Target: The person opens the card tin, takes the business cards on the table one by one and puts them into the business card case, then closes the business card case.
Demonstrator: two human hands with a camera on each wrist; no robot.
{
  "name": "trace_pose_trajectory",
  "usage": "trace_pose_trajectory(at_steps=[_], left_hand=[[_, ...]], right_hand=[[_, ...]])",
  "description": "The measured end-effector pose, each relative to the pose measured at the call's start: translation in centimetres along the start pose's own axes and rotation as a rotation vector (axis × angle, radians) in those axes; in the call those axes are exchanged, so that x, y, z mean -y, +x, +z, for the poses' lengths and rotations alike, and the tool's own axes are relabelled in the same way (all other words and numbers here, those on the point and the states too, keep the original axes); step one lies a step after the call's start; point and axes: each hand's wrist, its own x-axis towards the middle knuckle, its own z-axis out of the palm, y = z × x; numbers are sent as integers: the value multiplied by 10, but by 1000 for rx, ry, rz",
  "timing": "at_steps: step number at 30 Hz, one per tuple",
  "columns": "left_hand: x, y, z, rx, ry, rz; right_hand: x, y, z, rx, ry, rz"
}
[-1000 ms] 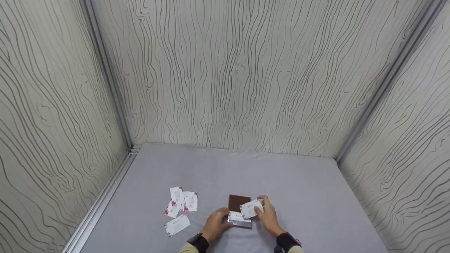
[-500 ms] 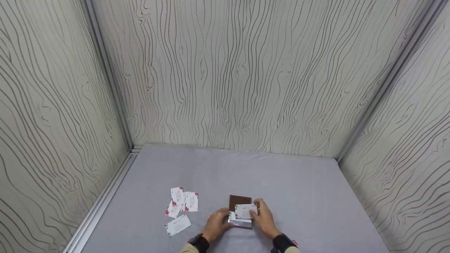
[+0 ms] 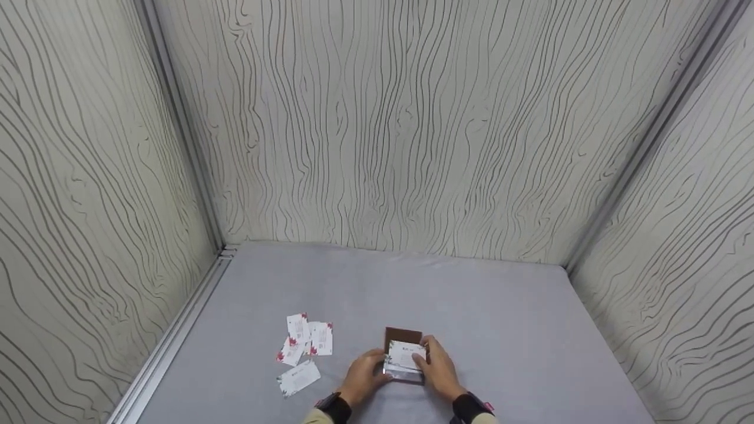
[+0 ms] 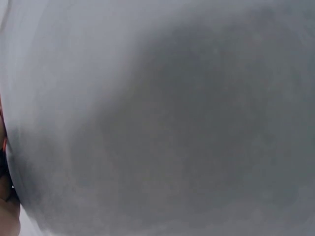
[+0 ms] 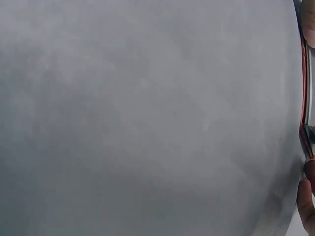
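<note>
In the head view a brown business card case [image 3: 403, 334] lies with its lid flipped back, a shiny silvery part at the near side. My left hand [image 3: 361, 377] grips the case at its left edge. Between the thumb and fingers of my right hand [image 3: 440, 371] is a white business card [image 3: 402, 354] with dark leaf corners, held flat over the case's near part. Whether it touches the cards beneath cannot be seen. The right wrist view catches only the case's thin reddish edge [image 5: 303, 78] and some fingertips [image 5: 305, 199]; the left wrist view shows little beyond cloth.
Left of the case, several white cards with red corner prints [image 3: 321, 338] lie overlapping. A white card with grey leaf corners [image 3: 299, 377] lies nearer me. Grey cloth [image 3: 471, 300] covers the table, and patterned panels [image 3: 377, 129] enclose its back and sides.
My right hand has brought the white card leftward and straightened it over the case. The left hand stays on the case; the loose cards have not moved.
</note>
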Motion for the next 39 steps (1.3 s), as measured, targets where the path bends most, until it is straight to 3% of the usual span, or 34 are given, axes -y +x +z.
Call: trace_pose_trajectory(at_steps=[4,11,17,30,39], left_hand=[[-1,0,-2,-21,14,50],[-4,1,-3,38,6,-32],[-5,2,-1,42,4,-34],[-4,1,0,31,-20,-55],[-4,0,-3,33,7,-47]], right_hand=[[1,0,2,1,-31,-11],[6,1,0,23,-91,-49],[7,3,-3,69,-155,-28],[0,-1,1,128,-126,-10],[0,-6,-2,99,-97,-98]])
